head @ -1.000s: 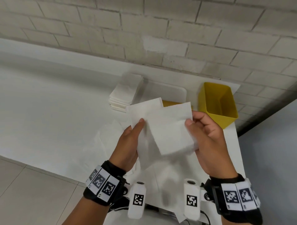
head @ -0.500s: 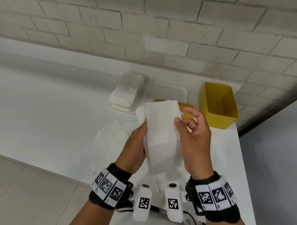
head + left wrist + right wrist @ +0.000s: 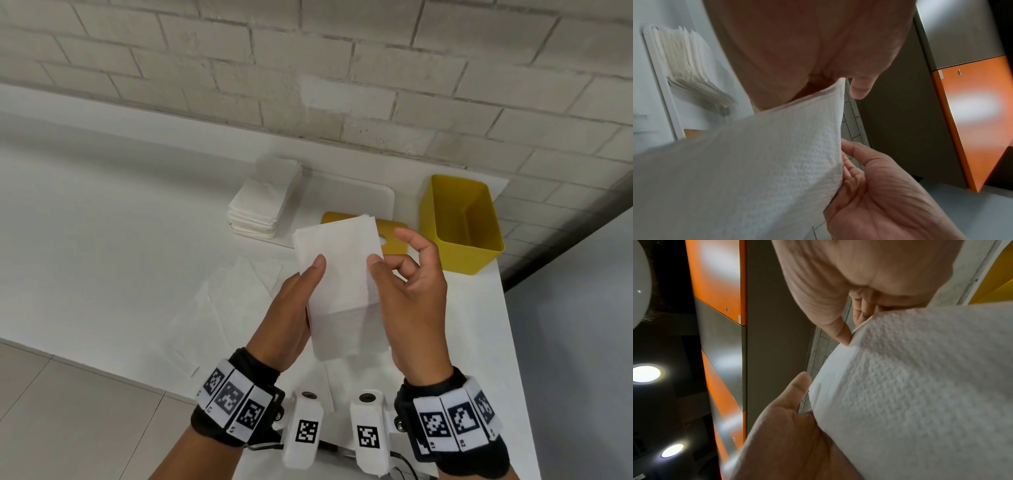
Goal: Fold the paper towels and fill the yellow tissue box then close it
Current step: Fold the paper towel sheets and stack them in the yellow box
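A folded paper towel [image 3: 337,284] is held up in the air above the front edge of the white table [image 3: 102,240], between both hands. The left hand [image 3: 291,308] pinches its left side, thumb on the front. The right hand [image 3: 407,291] pinches its right side with the thumb, the forefinger lifted free. Beyond it the yellow lid [image 3: 394,233] lies flat on a white tray [image 3: 359,195]. The open yellow box [image 3: 462,222] stands at the table's far right corner. A stack of folded towels [image 3: 263,205] sits on the tray's left end. Loose unfolded sheets [image 3: 233,301] lie near the front edge.
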Available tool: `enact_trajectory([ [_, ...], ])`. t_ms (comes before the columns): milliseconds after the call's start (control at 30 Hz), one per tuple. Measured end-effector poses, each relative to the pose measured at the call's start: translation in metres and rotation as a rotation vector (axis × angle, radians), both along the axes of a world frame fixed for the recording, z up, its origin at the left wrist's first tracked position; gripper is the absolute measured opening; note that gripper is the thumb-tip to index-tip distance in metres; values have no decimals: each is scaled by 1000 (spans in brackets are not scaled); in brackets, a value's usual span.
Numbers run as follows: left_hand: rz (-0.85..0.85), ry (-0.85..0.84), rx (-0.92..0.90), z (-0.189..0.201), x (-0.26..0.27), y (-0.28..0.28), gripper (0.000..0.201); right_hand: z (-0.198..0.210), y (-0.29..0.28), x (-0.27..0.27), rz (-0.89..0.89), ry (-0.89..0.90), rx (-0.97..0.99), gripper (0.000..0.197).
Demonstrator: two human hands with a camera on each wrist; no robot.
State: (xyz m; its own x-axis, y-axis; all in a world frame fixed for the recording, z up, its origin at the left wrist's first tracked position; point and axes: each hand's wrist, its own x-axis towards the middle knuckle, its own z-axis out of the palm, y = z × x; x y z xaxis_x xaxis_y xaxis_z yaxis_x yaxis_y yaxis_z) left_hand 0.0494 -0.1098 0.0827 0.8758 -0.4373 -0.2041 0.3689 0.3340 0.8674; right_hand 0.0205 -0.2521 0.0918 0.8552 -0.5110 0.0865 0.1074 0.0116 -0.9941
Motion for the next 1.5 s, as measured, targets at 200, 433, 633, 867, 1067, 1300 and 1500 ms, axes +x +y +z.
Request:
enact_trajectory([
  [200, 19, 37, 24, -1, 2, -3, 47, -2, -1, 0, 11, -5, -9, 41],
  [433, 69, 85, 107, -7, 6, -3, 27, -9, -3, 2, 12, 45, -58, 42],
  [633, -97, -378, 709, -12, 18, 14, 33, -13, -27, 8, 25, 42, -416, 63],
  [867, -410, -904, 1054, -21, 35, 15, 33, -9, -46, 25, 560, 248, -830, 23],
  [1067, -280, -869, 1282, -46, 42, 39, 21, -29, -62, 13, 365, 182, -563, 19],
  [1300, 12, -837, 1161, -61, 38, 37, 9, -65, -77, -7, 169, 307, -429, 15],
  [1500, -78, -784, 1146, -95, 40, 30, 12, -102, -74, -16, 136, 494, -546, 12],
])
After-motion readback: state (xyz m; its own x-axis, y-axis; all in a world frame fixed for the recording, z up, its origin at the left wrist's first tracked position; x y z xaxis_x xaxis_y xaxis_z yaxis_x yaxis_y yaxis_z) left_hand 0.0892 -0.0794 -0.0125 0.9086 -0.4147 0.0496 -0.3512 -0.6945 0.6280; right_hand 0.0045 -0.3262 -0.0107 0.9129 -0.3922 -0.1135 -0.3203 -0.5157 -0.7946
